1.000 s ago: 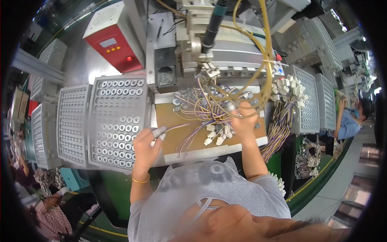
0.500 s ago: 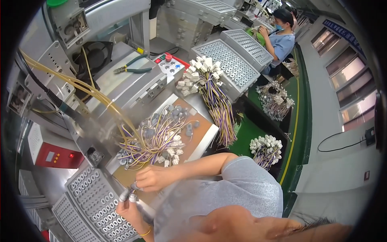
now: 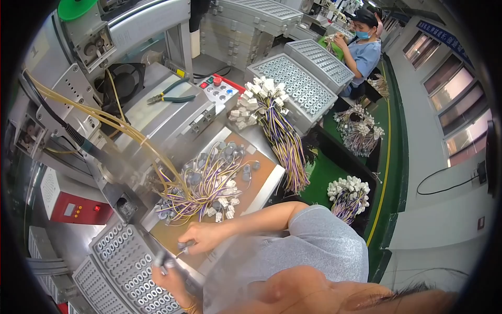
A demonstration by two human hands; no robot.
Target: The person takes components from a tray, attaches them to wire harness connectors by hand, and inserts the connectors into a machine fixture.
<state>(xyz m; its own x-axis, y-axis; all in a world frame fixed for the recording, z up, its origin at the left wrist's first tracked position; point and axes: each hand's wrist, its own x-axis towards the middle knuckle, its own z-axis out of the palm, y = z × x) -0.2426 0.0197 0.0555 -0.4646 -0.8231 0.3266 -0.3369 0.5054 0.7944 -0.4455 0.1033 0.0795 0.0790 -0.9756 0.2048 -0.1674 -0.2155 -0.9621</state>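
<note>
My right hand (image 3: 205,238) is above the board's front, its fingers pinched. A grey rounded piece (image 3: 185,244) shows at its fingertips; whether it is a finger cover or a held part is unclear. Beside the grey tray (image 3: 117,256) is my left hand (image 3: 170,280), fingers closed together and slightly blurred, with grey and white tips. A small thin item shows between the two hands, too small to name. Beyond my right hand, a loose pile of wire leads (image 3: 204,188) with white connectors and grey round caps lies on the brown board (image 3: 261,165).
Pliers (image 3: 172,93) lie on the machine housing by a button box (image 3: 219,89). A tied wire bundle (image 3: 282,141) hangs over the bench edge near white-ringed trays (image 3: 293,78). A red-fronted box (image 3: 78,204) stands left. Another person (image 3: 363,52) works farther off.
My hands have drawn apart: the right has moved slightly right and down, and the left a little downward. The whole view has shifted slightly.
</note>
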